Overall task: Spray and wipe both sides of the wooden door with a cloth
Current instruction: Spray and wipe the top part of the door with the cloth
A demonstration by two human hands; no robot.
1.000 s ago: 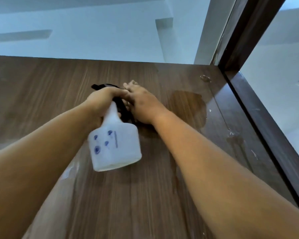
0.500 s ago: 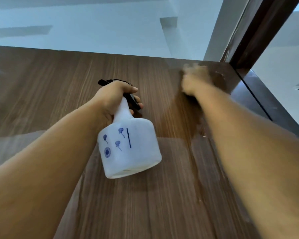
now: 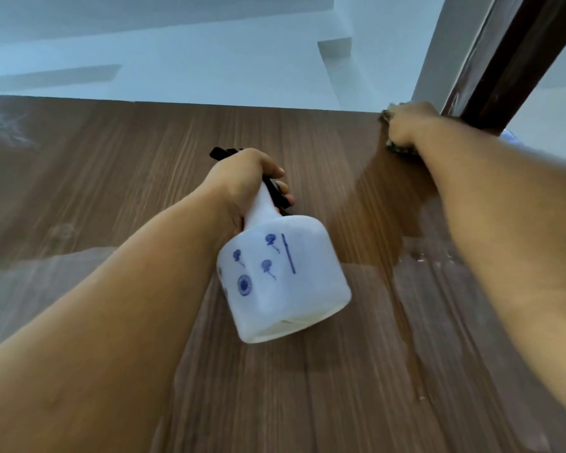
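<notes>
Wooden door (image 3: 144,178) — left hand (image 3: 242,178) grips spray bottle (image 3: 281,279), right hand (image 3: 409,125) presses cloth (image 3: 397,148).

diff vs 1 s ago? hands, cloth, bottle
The right hand slid the cloth from beside the left hand up and right to the door's top corner, leaving a wet streak. The left hand kept its grip on the spray bottle.

I count one wooden door (image 3: 118,178) in front of me, one white spray bottle (image 3: 283,279) in my left hand (image 3: 242,181), and one cloth (image 3: 393,146) under my right hand (image 3: 409,125). That makes two hands, one dark door frame (image 3: 510,60).
</notes>
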